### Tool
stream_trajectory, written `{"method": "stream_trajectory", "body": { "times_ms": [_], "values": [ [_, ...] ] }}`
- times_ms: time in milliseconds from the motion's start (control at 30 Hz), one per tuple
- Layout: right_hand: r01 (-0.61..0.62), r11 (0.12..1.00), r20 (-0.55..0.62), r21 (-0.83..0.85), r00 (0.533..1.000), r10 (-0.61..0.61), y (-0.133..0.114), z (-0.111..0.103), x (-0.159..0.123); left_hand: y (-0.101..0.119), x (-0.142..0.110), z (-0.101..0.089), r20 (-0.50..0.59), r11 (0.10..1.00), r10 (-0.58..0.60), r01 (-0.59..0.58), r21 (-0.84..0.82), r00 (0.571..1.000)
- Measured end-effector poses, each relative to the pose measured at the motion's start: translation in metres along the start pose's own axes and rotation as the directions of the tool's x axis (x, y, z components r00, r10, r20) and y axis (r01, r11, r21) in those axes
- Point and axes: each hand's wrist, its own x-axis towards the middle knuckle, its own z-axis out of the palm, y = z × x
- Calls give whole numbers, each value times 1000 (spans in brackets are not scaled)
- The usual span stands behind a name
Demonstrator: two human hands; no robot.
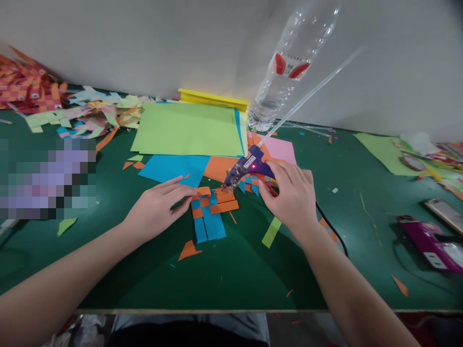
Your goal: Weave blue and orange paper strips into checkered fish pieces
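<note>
A hot glue gun (257, 165) with a glowing red light is in my right hand (291, 193), fingers wrapped round its handle. A long clear glue stick (307, 99) juts from its back. Its nozzle, crusted with dark residue, meets the top edge of a woven piece of blue and orange paper strips (210, 217). My left hand (162, 205) has its thumb and fingertips closed on the upper left corner of that weave. Loose ends of the blue strips point towards me, and the orange ends point right.
Green, blue and orange paper sheets (188, 130) lie behind the weave, beside a clear plastic bottle (277, 77). Finished woven pieces (27, 84) are heaped at far left. A purple power strip (430, 243) and a phone (446, 214) lie right. Paper scraps dot the green table (144, 284).
</note>
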Motion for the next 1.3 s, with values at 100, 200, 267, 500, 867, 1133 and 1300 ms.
{"method": "stream_trajectory", "body": {
  "times_ms": [100,200,267,500,867,1133,1300],
  "values": [
    [1,1000,-40,-13,999,-1,2,-1,1,0,0,0,4,1000,-4,4,6,1000],
    [-5,1000,-90,-24,996,3,4,-3,2,1,-1,0,14,1000,-8,8,3,1000],
    [-21,999,-105,-35,994,18,6,-4,3,1,-1,0,21,1000,-14,14,2,1000],
    [-138,990,-116,-17,984,135,19,-6,5,3,0,-2,41,999,-33,33,10,999],
    [-469,874,-50,131,877,478,44,1,5,8,3,-7,41,992,-121,122,-32,992],
    [-569,815,-91,106,811,578,73,10,-1,3,-1,-3,43,999,-48,49,-11,998],
    [-685,728,-24,33,728,686,96,18,-9,1,-1,-1,44,1000,-22,23,-9,999]
  ]
}}
